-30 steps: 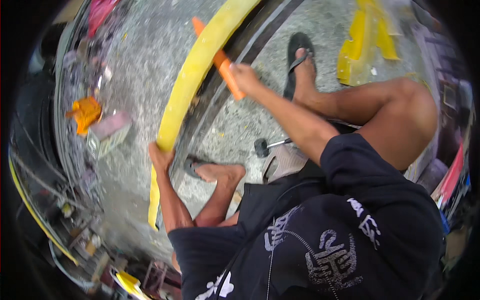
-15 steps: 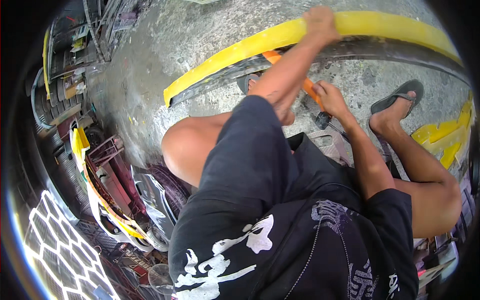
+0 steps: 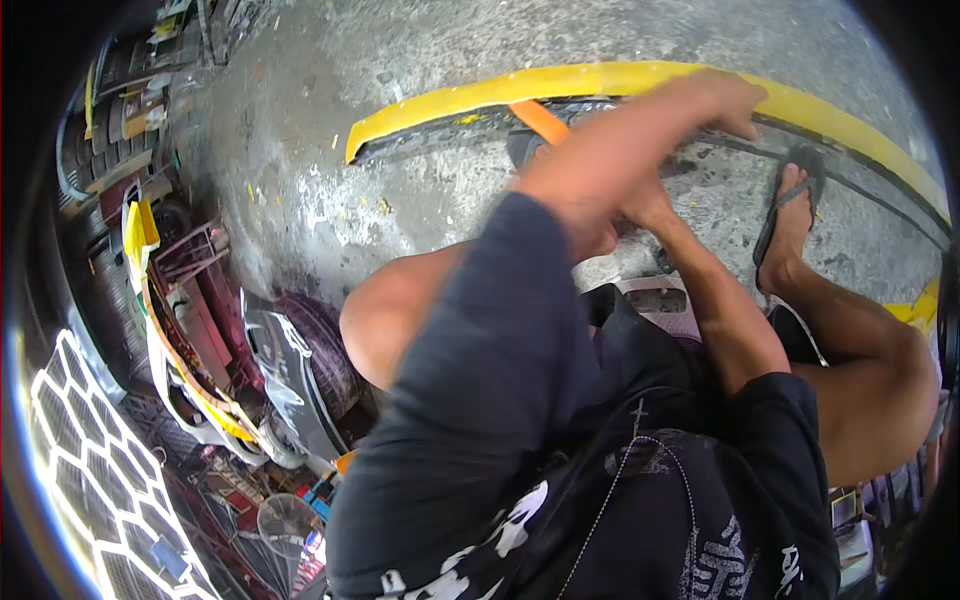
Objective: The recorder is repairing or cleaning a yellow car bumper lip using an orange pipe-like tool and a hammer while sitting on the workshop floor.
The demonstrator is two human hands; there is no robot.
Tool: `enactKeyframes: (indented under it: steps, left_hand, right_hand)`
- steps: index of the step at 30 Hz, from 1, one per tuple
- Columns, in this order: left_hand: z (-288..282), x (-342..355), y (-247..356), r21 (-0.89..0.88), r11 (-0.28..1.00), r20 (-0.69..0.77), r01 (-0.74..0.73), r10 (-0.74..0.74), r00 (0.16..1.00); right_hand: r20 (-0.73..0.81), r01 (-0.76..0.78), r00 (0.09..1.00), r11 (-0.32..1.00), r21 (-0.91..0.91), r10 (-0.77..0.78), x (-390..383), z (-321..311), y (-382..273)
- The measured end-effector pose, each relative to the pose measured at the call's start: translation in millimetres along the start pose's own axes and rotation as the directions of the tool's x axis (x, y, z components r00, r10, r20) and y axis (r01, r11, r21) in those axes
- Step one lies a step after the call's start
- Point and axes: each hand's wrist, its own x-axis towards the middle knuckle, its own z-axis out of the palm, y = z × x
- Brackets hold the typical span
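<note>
A long curved yellow strip [image 3: 450,103] with a dark lower edge, like a vehicle trim piece, arcs across the floor ahead of me. On its right half lies my left hand [image 3: 725,103], fingers bent over the yellow face and slightly smeared by motion. The left forearm crosses in front of my right hand [image 3: 645,203] and hides most of its fingers. That hand is at the near end of a long orange bar-shaped tool [image 3: 540,122], whose far end meets the strip's lower edge; the middle of the tool is hidden behind the forearm.
Both my feet, in dark sandals [image 3: 765,240], are close to the strip. A low pale stool [image 3: 660,300] shows between my legs. At left stand a yellow and white bumper [image 3: 160,330], a tyre [image 3: 325,350] and stacked parts. Yellow pieces [image 3: 920,305] lie at far right.
My left hand has slid to the right along the yellow strip. The view has shifted, and the left forearm now covers more of the right hand and the orange tool.
</note>
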Motion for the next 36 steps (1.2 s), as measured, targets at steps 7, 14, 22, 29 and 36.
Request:
enactKeyframes:
  steps: [7, 14, 22, 29, 36]
  left_hand:
    - [-82.1, -319.4, -253.4, -0.061, 0.824, -0.176, 0.563, -0.564, 0.807]
    - [3.8, -436.6, -349.8, -0.576, 0.272, -0.342, 0.771, -0.937, 0.075]
    - [3.3, -308.1, -339.3, 0.255, 0.852, -0.536, 0.458, -0.269, 0.800]
    - [-22.9, -279.3, -368.0, 0.160, 0.908, 0.098, 0.388, -0.405, 0.909]
    - [-41.4, -281.2, -345.7, 0.193, 0.906, -0.005, 0.377, -0.384, 0.923]
  right_hand:
    - [0.190, -0.177, 0.946, 0.912, -0.370, 0.261, 68.6, -8.4, -50.6]
    - [0.232, -0.145, 0.940, 0.910, -0.387, 0.249, 93.9, 58.9, -39.2]
    - [0.042, -0.543, 0.831, 0.825, -0.157, 0.555, -21.8, -62.0, -53.4]
    - [0.005, -0.491, 0.866, 0.850, -0.190, 0.501, -20.7, -64.2, -42.9]
    - [0.101, -0.339, 0.930, 0.929, -0.146, 0.354, 43.9, 6.9, -39.3]
